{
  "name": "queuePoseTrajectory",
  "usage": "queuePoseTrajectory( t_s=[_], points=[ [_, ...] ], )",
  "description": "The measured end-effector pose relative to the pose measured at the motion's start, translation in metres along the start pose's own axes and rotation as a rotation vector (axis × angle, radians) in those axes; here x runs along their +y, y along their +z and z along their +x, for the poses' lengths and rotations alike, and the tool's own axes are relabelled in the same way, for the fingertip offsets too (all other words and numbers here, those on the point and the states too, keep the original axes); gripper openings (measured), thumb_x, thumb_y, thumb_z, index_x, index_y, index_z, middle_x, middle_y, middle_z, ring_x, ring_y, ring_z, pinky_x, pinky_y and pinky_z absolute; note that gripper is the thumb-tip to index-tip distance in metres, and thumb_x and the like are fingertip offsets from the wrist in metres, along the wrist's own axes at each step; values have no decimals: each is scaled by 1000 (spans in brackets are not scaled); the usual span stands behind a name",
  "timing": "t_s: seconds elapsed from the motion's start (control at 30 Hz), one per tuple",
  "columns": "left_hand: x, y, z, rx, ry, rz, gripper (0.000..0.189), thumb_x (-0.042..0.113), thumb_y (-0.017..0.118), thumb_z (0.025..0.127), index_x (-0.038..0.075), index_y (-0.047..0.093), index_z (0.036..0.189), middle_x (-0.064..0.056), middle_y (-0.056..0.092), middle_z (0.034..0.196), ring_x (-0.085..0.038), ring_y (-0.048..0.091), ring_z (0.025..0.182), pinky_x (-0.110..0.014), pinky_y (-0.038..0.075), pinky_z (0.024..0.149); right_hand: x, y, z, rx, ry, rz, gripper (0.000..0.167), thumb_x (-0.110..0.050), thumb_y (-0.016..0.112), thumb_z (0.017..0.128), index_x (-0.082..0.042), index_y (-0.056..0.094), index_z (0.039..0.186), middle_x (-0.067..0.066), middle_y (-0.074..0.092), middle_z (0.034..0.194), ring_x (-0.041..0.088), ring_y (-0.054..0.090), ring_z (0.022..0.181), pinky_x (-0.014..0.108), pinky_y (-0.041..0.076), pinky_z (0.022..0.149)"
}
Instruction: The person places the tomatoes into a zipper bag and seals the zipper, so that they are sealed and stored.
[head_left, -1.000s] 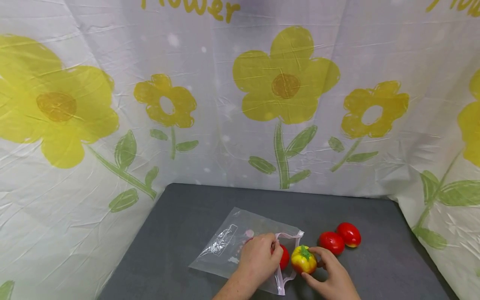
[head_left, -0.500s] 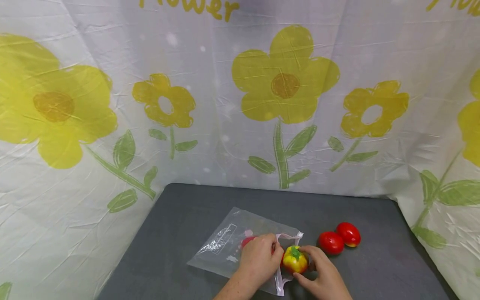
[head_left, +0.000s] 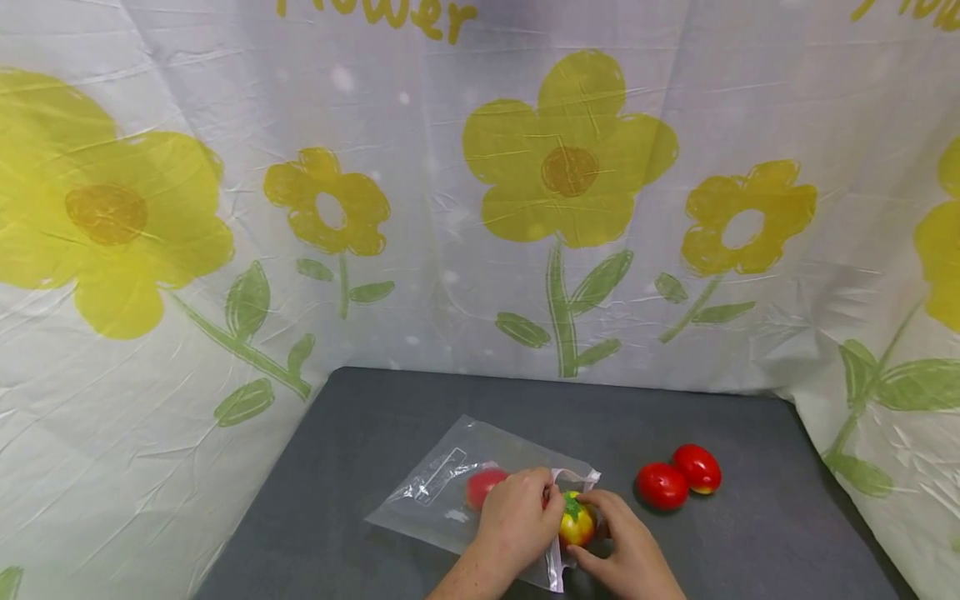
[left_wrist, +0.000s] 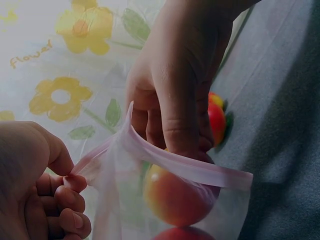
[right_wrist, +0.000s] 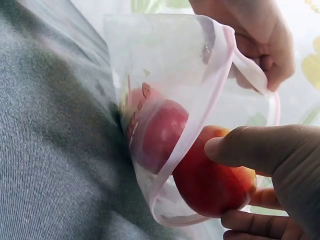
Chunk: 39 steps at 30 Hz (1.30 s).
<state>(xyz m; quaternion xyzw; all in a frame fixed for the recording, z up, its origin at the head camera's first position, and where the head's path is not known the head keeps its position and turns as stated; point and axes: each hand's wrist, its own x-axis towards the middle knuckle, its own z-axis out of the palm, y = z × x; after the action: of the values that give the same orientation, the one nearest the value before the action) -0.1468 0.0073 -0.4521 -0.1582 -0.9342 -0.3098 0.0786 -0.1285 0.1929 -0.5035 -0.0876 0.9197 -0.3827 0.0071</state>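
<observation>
A clear plastic bag (head_left: pixel 431 479) with a pink-edged mouth lies on the dark table, its opening toward the right. My left hand (head_left: pixel 517 517) pinches the pink rim between thumb and index finger and holds the mouth apart, as the left wrist view shows. With thumb and fingers, my right hand (head_left: pixel 630 550) grips a yellow-and-red bell pepper (head_left: pixel 576 523) with a green top. The pepper (right_wrist: pixel 215 175) is partly inside the mouth. Deeper in the bag sits a red fruit (head_left: pixel 482 486); in the right wrist view, red fruit (right_wrist: pixel 165 132) shows through the plastic.
Two glossy red tomato-like fruits (head_left: pixel 662 486) lie touching each other on the dark table (head_left: pixel 525 396), to the right of the bag. A white curtain (head_left: pixel 427 275) with printed yellow flowers hangs behind the table and along both sides.
My right hand has moved left, bringing the bell pepper from outside the bag into its mouth. Red fruit inside has shifted deeper, to the left. My left hand stays nearly still.
</observation>
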Motion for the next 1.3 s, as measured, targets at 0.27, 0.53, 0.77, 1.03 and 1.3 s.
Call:
queuePoseTrajectory(
  t_s=[0.27,0.53,0.77,1.03,1.3],
  points=[
    [-1,1,0,-20,-22,0,23,22,65,92,19,55,71,10,45,63,-8,43,57,-26,41,54,-2,8,6,-32,-55,29,61,-30,90,76,-16,61,128,4,60,128,15,59,90,30,57,78],
    [-1,0,1,-64,-62,-12,22,24,65,93,19,57,73,10,46,64,-8,44,57,-25,43,55,-2,14,10,-41,-42,-8,63,-31,90,76,-11,62,129,6,62,124,14,58,84,29,55,74],
    [-2,-1,1,-33,-43,-11,23,23,64,92,19,56,72,10,46,64,-9,44,57,-26,42,55,1,15,5,2,-78,-6,61,-27,91,76,-10,64,129,8,62,128,19,64,94,31,58,78],
    [-3,-1,1,8,-10,-6,25,21,63,92,20,53,69,10,42,62,-9,41,55,-27,36,51,3,14,2,30,-35,80,50,-19,88,79,-14,71,125,1,55,106,18,65,91,30,58,77],
    [-4,-1,1,18,-20,24,23,20,63,91,20,53,70,10,43,63,-9,42,56,-27,36,51,3,8,1,-37,-76,23,29,-22,82,86,-15,72,112,-6,65,99,13,68,86,32,58,76]
  ],
)
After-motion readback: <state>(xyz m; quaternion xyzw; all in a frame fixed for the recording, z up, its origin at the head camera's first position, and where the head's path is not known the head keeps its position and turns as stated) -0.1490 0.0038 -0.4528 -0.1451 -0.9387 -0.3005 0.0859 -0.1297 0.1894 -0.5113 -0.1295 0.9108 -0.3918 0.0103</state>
